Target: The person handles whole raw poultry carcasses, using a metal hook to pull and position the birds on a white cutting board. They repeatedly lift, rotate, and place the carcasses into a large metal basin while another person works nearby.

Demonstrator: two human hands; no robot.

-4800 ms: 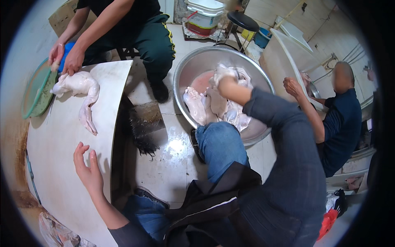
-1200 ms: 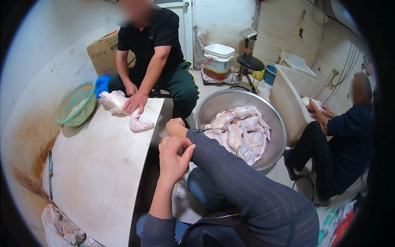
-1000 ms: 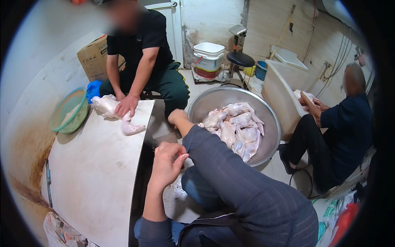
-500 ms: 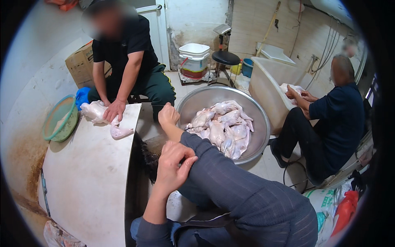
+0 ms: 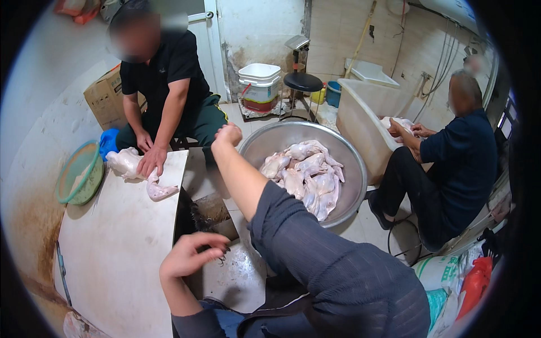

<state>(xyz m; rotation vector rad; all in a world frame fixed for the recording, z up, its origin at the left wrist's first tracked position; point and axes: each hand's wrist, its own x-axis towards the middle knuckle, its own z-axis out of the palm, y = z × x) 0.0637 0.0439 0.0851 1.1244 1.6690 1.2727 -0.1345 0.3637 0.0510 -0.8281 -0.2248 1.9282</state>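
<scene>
My right arm reaches forward, its dark grey sleeve (image 5: pixel 321 253) bunched near the elbow. At its end my right hand (image 5: pixel 227 135) is closed, just left of a big metal basin's rim (image 5: pixel 357 183); whatever its fingers may hold is hidden. Several plucked, pale bird carcasses (image 5: pixel 307 174) lie piled in that basin. Lower down, my left hand (image 5: pixel 191 256) hovers beside the white board's (image 5: pixel 121 242) right edge. Its fingers are bent, with the thumb apart, and no held object is visible. A small dark wiry bit (image 5: pixel 222 260) shows by the fingertips; I cannot tell whether it touches them.
Across the board, a co-worker (image 5: pixel 163 84) presses on a pale carcass (image 5: pixel 129 163), near a green basin (image 5: pixel 81 174). On the right another seated person (image 5: pixel 462 152) handles a carcass at a large tub (image 5: pixel 360 127). A stool (image 5: pixel 303 82) and white bucket (image 5: pixel 259 84) stand behind.
My left hand has left the right sleeve and moved down and left, its fingers loosening. My right arm has stretched forward, with more bare forearm showing.
</scene>
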